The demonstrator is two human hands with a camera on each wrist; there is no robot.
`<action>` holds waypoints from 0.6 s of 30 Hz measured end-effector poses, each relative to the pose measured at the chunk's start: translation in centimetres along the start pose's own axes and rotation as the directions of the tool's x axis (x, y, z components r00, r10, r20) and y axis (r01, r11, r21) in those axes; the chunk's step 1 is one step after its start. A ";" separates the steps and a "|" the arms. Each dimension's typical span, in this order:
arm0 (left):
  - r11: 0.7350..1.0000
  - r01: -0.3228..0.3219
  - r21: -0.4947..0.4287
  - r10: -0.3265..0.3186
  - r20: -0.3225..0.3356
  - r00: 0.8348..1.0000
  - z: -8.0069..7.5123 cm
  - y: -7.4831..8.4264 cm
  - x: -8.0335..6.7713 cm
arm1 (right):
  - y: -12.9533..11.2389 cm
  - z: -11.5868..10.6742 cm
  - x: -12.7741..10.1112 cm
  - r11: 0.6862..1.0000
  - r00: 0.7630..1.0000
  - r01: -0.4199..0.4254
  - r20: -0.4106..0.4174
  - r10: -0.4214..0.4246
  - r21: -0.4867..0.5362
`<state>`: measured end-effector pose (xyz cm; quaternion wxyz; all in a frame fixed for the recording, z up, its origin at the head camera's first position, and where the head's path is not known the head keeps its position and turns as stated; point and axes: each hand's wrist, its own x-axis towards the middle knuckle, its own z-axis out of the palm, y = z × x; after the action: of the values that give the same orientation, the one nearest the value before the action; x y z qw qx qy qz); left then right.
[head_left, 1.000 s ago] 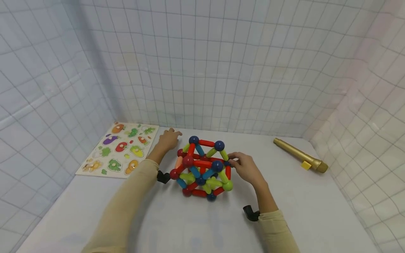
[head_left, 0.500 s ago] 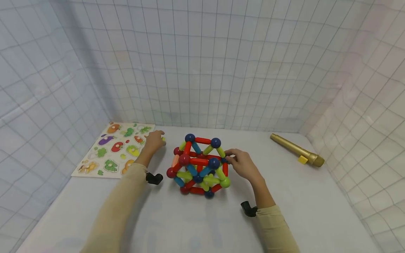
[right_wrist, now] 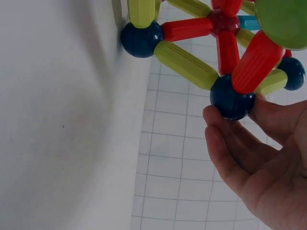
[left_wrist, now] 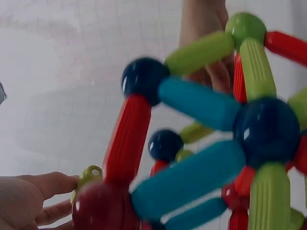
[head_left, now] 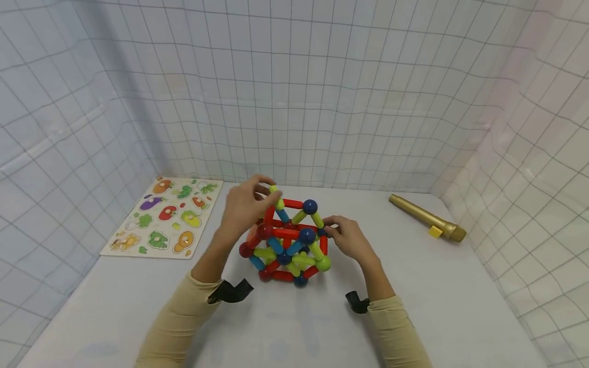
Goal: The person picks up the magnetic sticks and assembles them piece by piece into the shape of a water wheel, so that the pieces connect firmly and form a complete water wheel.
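Observation:
A frame of magnetic sticks and balls (head_left: 286, 234) in red, blue and lime green stands on the white table. My left hand (head_left: 244, 207) pinches a lime green magnetic stick (head_left: 276, 196) between thumb and fingers, holding it tilted at the frame's upper left corner. That corner's ball is hidden behind the stick and fingers in the head view. In the left wrist view the stick's end (left_wrist: 89, 176) shows beside a dark red ball (left_wrist: 103, 206). On the frame's right side my right hand (head_left: 352, 237) pinches a dark blue ball (right_wrist: 232, 98) with thumb and fingertips.
At the left lies a puzzle board (head_left: 165, 253) with vegetable pictures. To the right are a gold microphone (head_left: 423, 217) and a small yellow block (head_left: 434, 232) against it. Grid-patterned cloth walls (head_left: 299, 102) enclose the table at the back and both sides.
My left hand went left toward the board, then came back right with the lime green stick to the frame's upper corner. My right hand stays at its blue ball.

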<state>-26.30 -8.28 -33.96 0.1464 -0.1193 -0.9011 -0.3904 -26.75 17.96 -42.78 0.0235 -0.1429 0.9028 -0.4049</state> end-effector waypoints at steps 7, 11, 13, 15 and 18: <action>0.982 -0.102 0.161 0.083 0.122 0.989 3.3 3.4 -0.6 | 0.1 0.6 0.1 1.000 1.000 -0.003 0.011 0.003 0.010; 0.971 -0.093 0.221 0.048 0.205 0.978 3.7 3.7 -0.9 | -0.1 0.8 0.1 1.000 1.000 0.008 0.015 -0.008 -0.001; 0.964 -0.089 0.250 0.029 0.234 0.972 3.8 3.8 -0.9 | -0.1 0.8 0.1 1.000 1.000 0.015 0.011 -0.014 -0.009; 0.956 -0.088 0.279 0.013 0.258 0.966 4.0 4.0 -0.8 | -0.2 0.8 0.1 1.000 1.000 0.020 0.006 -0.020 -0.015; 0.949 -0.086 0.305 -0.011 0.303 0.953 4.1 4.3 -0.5 | -0.2 0.7 0.1 1.000 1.000 0.022 0.002 -0.022 -0.014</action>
<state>-25.15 -2.44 -33.98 0.0321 -0.1698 -0.9609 -0.2163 -26.71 17.28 -43.10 0.0190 -0.1534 0.9041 -0.3985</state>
